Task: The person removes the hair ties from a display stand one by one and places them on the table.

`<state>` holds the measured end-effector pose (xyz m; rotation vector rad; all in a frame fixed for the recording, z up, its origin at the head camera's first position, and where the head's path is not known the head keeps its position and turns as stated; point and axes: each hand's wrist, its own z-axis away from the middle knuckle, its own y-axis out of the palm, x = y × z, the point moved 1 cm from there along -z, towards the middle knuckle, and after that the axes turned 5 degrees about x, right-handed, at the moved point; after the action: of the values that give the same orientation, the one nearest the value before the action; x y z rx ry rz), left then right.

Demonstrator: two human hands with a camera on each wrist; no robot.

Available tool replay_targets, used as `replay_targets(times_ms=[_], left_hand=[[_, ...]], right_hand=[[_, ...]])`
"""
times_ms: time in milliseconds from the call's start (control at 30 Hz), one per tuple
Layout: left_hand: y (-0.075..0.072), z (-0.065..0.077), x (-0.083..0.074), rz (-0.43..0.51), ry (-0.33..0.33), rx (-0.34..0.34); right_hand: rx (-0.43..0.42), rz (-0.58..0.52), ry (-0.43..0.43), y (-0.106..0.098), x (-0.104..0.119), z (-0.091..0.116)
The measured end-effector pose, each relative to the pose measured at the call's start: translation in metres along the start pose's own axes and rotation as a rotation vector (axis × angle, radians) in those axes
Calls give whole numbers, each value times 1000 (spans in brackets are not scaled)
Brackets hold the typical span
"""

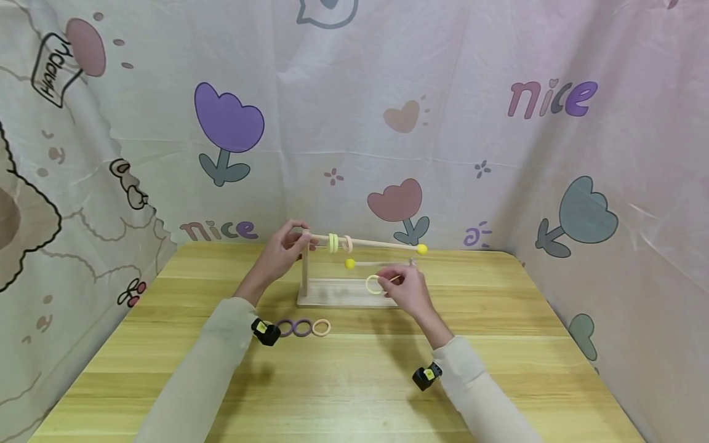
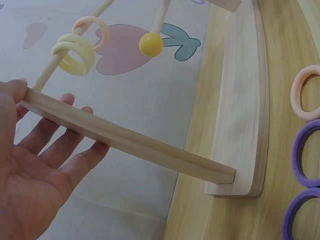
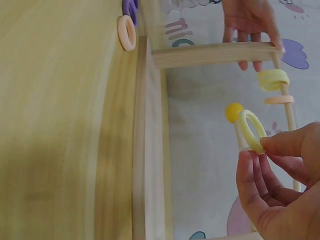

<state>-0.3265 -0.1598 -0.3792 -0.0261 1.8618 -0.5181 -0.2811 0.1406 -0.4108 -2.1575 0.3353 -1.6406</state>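
Observation:
A wooden stand [image 1: 332, 294] has a flat base, uprights and two rods ending in yellow balls. My left hand [image 1: 285, 247] grips the top of its left post [image 2: 125, 132], thumb on one side and fingers on the other. Two pale yellow hair ties [image 1: 333, 243] and a peach hair tie [image 1: 348, 244] hang on the upper rod [image 1: 382, 244]. Between thumb and fingertips, my right hand [image 1: 407, 289] pinches another pale yellow hair tie [image 3: 251, 131]. It is held in front of the stand, below the lower rod [image 1: 376, 264], apart from both rods. That hand hides the right post in the head view.
On the table [image 1: 343, 381], in front of the stand, lie a peach hair tie [image 1: 329, 327] and two purple hair ties [image 2: 296, 155] in a row. Part of another tie shows beside my left wrist camera [image 1: 266, 332]. A printed cloth [image 1: 310, 123] hangs behind the table.

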Motion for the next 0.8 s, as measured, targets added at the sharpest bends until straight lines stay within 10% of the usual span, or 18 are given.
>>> replay_targets(times_ms=[800], left_hand=[[0,-1,2,4,-8,3]], right_hand=[[112,-1,56,26,-9,1]])
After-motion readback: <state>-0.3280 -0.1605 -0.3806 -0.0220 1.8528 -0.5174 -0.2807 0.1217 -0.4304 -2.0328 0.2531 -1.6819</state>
